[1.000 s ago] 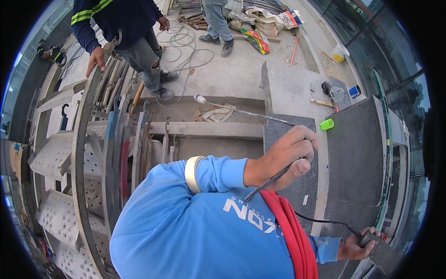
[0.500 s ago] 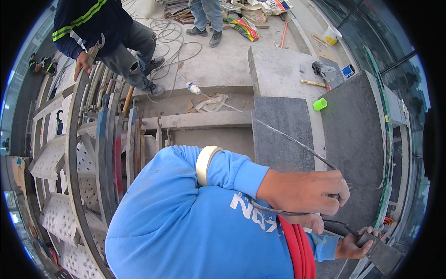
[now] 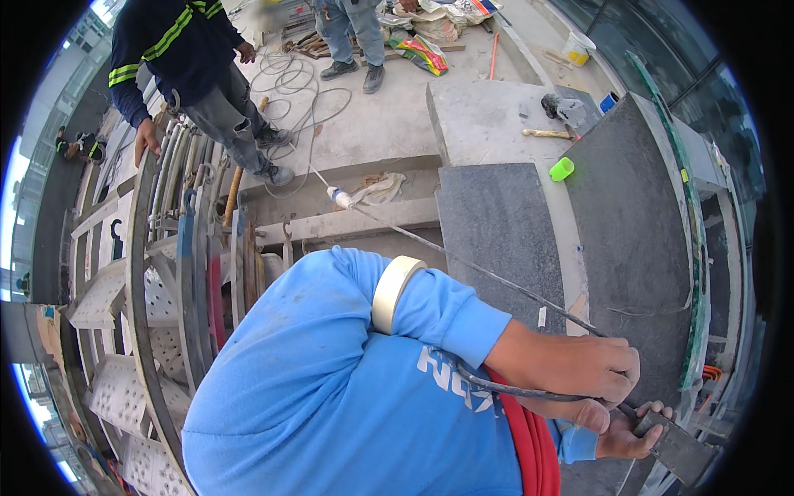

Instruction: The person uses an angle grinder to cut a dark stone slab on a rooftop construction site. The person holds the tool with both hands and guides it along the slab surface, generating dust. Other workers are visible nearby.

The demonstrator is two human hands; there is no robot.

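Cable [image 3: 536, 298] was what we found in hand at the lower right, running through the left hand [image 3: 579, 368], whose curled fingers and thumb were clamped on it. A bend of it looped back toward the chest. Just beyond, the right hand [image 3: 627, 436] had its fingers wrapped around a dark rectangular block [image 3: 683, 455]; we could not tell whether the cable entered the block, since the fingers hid that spot.

Following the line back, we saw it slant across a speckled grey slab [image 3: 496, 219] to a white-and-blue connector [image 3: 340, 197], with a thin lead on its far side. We judged that coupling already made and the block already taken up. With both hands occupied, the handling looked unfinished to us; how much was left we could not tell.

Farther out, a pale tape roll [image 3: 395, 294] circled the blue sleeve [image 3: 447, 312]. A darker slab [image 3: 637, 240] stretched to the right, with a green cup [image 3: 562, 169] and a hammer [image 3: 544, 134] near its upper end. Perforated metal panels [image 3: 98, 307] stood at the left, and 2 people were upright beyond: a co-worker [image 3: 174, 62] in a dark striped top and another person [image 3: 347, 33] in faded trousers.
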